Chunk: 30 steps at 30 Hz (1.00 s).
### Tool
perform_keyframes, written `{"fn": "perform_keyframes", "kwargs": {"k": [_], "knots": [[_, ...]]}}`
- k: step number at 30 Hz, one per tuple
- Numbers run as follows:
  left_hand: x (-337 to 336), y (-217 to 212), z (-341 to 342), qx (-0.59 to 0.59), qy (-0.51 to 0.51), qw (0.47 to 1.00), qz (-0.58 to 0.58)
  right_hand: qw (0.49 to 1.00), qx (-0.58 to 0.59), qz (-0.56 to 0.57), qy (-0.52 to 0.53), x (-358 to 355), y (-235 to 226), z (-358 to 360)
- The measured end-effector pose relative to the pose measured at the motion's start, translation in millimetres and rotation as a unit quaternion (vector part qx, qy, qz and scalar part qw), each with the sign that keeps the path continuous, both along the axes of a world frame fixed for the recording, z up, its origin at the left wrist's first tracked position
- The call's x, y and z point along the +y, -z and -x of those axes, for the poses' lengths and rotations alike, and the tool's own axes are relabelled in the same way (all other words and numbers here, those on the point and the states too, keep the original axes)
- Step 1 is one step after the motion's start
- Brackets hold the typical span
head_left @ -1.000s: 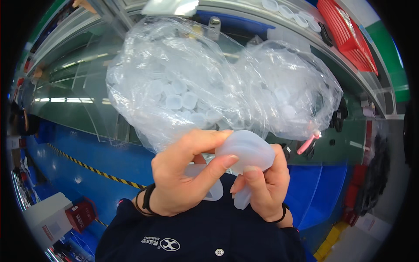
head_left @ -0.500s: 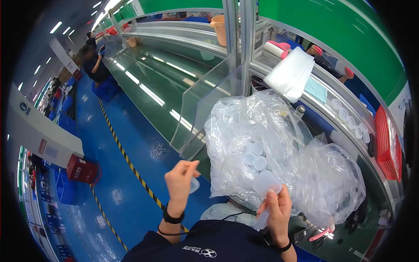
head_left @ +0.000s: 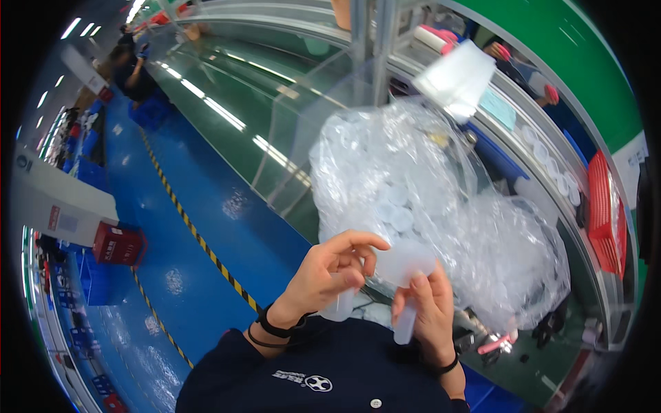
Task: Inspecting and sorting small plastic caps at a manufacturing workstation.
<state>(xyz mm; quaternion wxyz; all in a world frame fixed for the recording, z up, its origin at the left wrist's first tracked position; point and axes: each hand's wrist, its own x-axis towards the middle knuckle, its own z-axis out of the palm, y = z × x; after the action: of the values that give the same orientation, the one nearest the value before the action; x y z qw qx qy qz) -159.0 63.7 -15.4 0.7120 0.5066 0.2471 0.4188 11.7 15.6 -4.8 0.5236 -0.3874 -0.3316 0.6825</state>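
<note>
My right hand (head_left: 428, 303) grips a frosted, translucent plastic lid-like disc (head_left: 403, 260) at its edge, between thumb and fingers. A second translucent plastic piece (head_left: 406, 322) sticks out below the same hand's fingers. My left hand (head_left: 327, 272) is beside it, index finger stretched to the disc's left edge and the other fingers curled. Under that palm hangs another translucent plastic piece (head_left: 339, 307), held by the curled fingers. Just beyond both hands lies a large clear plastic bag (head_left: 351, 162) full of similar translucent pieces (head_left: 398, 217).
A second clear bag (head_left: 523, 261) is at the right. Behind are a white sheet stack (head_left: 458, 76), a row of small translucent containers (head_left: 551, 165) and red baskets (head_left: 606, 220). A clear upright panel (head_left: 282, 151) borders the green belt (head_left: 213, 131). A person (head_left: 134, 72) sits far left.
My left hand has moved right, from over the floor to the disc in my right hand, bringing its plastic piece along. The view has shifted slightly.
</note>
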Motion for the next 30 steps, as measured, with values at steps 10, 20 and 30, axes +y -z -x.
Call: {"fn": "perform_keyframes", "kwargs": {"k": [10,20,30], "knots": [[8.7,-19.5,-48.3,-0.211,0.126,0.966,0.084,0.995,0.072,-0.062,-0.024,-13.9,-3.9,-16.7],[19.6,-3.1,-17.9,0.264,0.045,0.963,0.035,0.984,0.171,-0.039,-0.043,-17.8,-5.2,-30.9],[17.0,12.0,-20.6,0.243,-0.016,0.967,0.08,0.99,0.141,0.03,0.003,-12.1,-17.2,-34.7]]}}
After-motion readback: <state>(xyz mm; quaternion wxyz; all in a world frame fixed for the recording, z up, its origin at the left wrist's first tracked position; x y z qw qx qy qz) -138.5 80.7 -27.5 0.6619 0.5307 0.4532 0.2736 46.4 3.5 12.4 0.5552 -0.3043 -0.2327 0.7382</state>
